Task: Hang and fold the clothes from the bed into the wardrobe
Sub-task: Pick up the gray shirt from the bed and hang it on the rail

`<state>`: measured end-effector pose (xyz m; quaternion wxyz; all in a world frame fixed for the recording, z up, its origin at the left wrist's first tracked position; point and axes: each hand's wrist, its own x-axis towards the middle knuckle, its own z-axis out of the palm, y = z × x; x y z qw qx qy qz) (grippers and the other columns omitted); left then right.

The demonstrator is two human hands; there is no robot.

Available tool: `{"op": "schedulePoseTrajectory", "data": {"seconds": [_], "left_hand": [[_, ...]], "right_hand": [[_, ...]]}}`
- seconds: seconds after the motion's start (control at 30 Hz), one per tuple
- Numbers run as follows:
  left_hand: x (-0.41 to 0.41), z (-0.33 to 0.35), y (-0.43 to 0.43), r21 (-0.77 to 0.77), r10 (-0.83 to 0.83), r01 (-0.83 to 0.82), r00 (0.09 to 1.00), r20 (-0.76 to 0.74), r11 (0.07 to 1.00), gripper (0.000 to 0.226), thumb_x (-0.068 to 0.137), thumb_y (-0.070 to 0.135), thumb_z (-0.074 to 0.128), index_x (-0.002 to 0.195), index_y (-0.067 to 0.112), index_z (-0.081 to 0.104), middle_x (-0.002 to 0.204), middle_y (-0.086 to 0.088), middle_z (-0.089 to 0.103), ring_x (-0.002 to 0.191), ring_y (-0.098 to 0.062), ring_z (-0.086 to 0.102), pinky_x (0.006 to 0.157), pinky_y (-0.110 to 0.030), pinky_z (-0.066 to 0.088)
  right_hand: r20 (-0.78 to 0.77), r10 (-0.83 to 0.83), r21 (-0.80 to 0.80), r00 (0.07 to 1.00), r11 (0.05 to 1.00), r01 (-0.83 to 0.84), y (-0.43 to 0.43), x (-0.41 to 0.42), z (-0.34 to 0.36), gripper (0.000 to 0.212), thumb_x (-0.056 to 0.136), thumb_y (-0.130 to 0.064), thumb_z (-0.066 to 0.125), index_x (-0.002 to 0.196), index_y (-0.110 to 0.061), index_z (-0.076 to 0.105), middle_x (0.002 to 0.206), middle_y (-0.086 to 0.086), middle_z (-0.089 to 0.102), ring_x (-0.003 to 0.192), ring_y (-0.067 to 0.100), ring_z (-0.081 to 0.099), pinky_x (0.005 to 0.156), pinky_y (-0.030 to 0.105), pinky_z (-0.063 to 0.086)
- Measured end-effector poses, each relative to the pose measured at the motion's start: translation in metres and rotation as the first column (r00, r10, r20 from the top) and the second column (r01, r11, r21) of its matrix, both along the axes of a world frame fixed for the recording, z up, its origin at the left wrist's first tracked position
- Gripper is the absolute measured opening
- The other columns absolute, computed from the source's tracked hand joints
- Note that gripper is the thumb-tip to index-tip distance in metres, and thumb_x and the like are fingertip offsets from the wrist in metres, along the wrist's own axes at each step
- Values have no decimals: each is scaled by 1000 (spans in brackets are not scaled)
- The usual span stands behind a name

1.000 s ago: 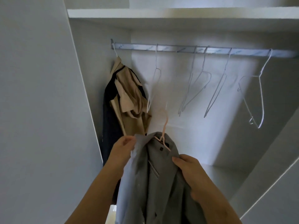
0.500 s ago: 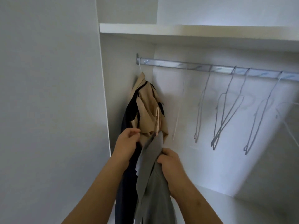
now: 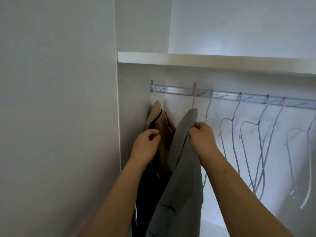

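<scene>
Ops: Moved since 0.5 s ago: pink hanger [image 3: 194,98] is now hooked over the rail [image 3: 172,90]. Before, it sat well below the rail, in front of the tan garment [image 3: 163,124].

Rev: Grey garment?

Ops: grey garment [image 3: 184,151] hangs from that pink hanger, straight below the rail and near the rail's left end. It has come up with the hanger. The tan garment is on its left, on the hanger nearest the rail's end bracket. The first of the empty wire hangers [image 3: 236,134] is on its right.

Rev: Grips?

Ops: right grip [image 3: 203,141] is clamped on the grey garment, thumb and fingers pinching the cloth edge just under the collar, below the rail. It was lower on the cloth before. left grip [image 3: 147,147] has its fingers curled against the tan garment and the dark garment [image 3: 150,194] behind it. Can't tell whether it actually holds fabric or only presses it.

Rev: Anything else on the rail?

Ops: Several wire hangers spread to the right along it, all bare, apart from the grey garment. shelf [image 3: 205,61] sits just above the rail.
</scene>
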<state>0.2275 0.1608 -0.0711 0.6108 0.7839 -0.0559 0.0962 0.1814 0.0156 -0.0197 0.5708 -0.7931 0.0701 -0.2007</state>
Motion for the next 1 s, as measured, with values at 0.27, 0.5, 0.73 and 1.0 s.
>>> {"op": "schedulePoseTrajectory", "data": {"seconds": [0.27,0.5,0.73,1.0], "left_hand": [[25,-15,4,14,24,-24,1000,6,1000,24,93,23,53,115,23,61,123,1,57,110,-14,53,97,-28,43],[40,-35,5,135,88,-90,996,16,987,37,92,18,53,129,21,51,133,0,49,108,-7,46,93,-19,36],[50,-47,1,110,108,-99,990,-85,989,57,93,9,49,144,21,28,139,-6,47,122,-25,48,101,-34,42],[44,-58,8,307,140,-189,975,175,933,52,89,-4,33,128,22,54,117,2,60,101,-12,54,83,-19,40]], "right_hand": [[78,-50,-81,996,995,56,-5,72,11,13,90,-4,41,90,-4,54,74,7,52,69,20,50,53,25,37],[-47,-54,-216,997,975,43,-6,90,-45,35,98,-10,40,132,-9,41,124,13,55,96,21,54,75,24,41],[-94,37,-104,995,993,-47,10,61,-98,48,88,-9,51,134,-17,38,120,7,51,99,21,53,79,29,50],[-21,25,-93,999,995,-26,3,61,-124,22,94,-9,43,104,-27,47,94,-4,58,76,8,55,61,9,40]]}}
